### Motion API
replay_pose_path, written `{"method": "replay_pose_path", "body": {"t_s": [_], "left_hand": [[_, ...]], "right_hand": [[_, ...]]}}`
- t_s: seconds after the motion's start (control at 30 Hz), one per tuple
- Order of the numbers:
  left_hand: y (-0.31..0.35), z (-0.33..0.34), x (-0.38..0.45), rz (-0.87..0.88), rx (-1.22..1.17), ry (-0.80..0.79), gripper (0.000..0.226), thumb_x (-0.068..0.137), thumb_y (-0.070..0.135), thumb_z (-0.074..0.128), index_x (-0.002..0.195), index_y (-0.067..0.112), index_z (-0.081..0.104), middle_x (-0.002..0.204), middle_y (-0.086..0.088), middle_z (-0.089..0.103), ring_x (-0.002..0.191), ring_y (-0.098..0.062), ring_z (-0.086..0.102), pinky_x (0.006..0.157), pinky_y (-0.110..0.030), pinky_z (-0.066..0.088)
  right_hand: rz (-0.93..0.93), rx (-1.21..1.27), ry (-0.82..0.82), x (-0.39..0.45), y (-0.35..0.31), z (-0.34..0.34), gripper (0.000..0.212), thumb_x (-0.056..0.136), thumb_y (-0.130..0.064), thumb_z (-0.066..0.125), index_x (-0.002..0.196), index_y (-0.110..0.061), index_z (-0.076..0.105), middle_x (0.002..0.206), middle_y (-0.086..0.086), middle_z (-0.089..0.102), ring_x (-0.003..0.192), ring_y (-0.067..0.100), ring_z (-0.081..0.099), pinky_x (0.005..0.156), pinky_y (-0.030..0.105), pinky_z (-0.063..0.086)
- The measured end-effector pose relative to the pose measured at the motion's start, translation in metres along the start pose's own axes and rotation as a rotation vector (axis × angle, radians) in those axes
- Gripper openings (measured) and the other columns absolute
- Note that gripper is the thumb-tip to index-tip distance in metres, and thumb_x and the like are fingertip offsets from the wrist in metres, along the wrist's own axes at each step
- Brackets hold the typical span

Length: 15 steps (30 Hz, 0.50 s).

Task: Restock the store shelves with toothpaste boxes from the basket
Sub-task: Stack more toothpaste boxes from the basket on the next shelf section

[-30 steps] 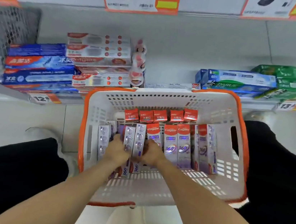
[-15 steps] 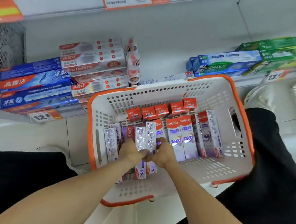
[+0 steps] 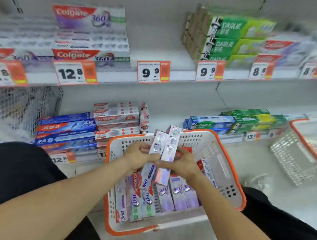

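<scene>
Both hands, left hand (image 3: 138, 156) and right hand (image 3: 183, 164), have lifted two boxes (image 3: 163, 146) above the basket (image 3: 225, 169), gripping them together; one could slip and fall back.

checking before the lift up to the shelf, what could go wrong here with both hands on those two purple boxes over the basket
1. The two purple boxes are held side by side between the left hand and the right hand; one could slide out and drop.
2. A dropped box would probably land on the boxes in the basket.
3. The gap on the upper shelf has Colgate 360 stacks beside it that a careless push might shove.
</scene>
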<state>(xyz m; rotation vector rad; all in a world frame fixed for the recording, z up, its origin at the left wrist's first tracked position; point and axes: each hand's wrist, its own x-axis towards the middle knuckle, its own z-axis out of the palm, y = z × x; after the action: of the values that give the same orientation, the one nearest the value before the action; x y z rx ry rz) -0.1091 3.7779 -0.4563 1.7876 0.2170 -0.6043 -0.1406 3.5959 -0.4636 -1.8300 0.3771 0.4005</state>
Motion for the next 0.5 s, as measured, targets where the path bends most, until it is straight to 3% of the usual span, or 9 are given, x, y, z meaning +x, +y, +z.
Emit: {"method": "replay_pose_path", "body": {"t_s": [0.07,0.17,0.3,0.4,0.5], "left_hand": [[0.018,-0.014,-0.003,0.038,-0.043,0.017,0.049,0.075,0.042,0.085,0.104,0.014,0.057,0.106,-0.007,0.07,0.097,-0.022,0.068,0.083,-0.037,0.058],[0.056,-0.036,-0.01,0.129,-0.141,-0.004,0.041,0.087,0.048,0.072,0.109,0.015,0.064,0.107,-0.009,0.075,0.096,-0.027,0.074,0.093,-0.053,0.056],[0.104,-0.055,-0.02,0.153,-0.312,-0.207,0.046,0.098,0.043,0.055,0.124,0.007,0.065,0.114,-0.018,0.073,0.103,-0.037,0.071,0.092,-0.05,0.056],[0.117,-0.064,-0.018,0.183,-0.294,-0.322,0.041,0.087,0.018,0.07,0.126,0.004,0.063,0.118,-0.021,0.071,0.101,-0.034,0.071,0.087,-0.044,0.06],[0.115,-0.069,-0.001,0.196,-0.273,-0.291,0.048,0.077,0.01,0.078,0.122,0.002,0.063,0.116,-0.021,0.072,0.098,-0.034,0.071,0.087,-0.043,0.059]], "right_hand": [[-0.065,0.017,-0.005,-0.007,-0.028,-0.006,0.052,0.055,-0.02,0.099,0.1,-0.017,0.073,0.094,0.001,0.079,0.09,0.017,0.075,0.088,0.045,0.06],[-0.126,0.005,-0.025,-0.014,-0.076,-0.017,0.067,0.055,-0.022,0.099,0.112,-0.02,0.063,0.093,0.002,0.078,0.084,0.018,0.076,0.076,0.044,0.062],[-0.203,0.042,-0.025,-0.017,-0.124,-0.025,0.074,0.061,-0.017,0.096,0.122,-0.016,0.052,0.09,0.005,0.078,0.078,0.017,0.076,0.059,0.033,0.061],[-0.237,0.015,-0.02,-0.012,-0.144,-0.028,0.073,0.064,-0.022,0.095,0.121,-0.02,0.05,0.081,-0.003,0.075,0.069,0.009,0.074,0.052,0.025,0.056],[-0.213,-0.014,-0.048,0.003,-0.146,-0.024,0.068,0.065,-0.029,0.094,0.118,-0.02,0.052,0.077,-0.009,0.073,0.071,0.008,0.074,0.058,0.032,0.061]]}}
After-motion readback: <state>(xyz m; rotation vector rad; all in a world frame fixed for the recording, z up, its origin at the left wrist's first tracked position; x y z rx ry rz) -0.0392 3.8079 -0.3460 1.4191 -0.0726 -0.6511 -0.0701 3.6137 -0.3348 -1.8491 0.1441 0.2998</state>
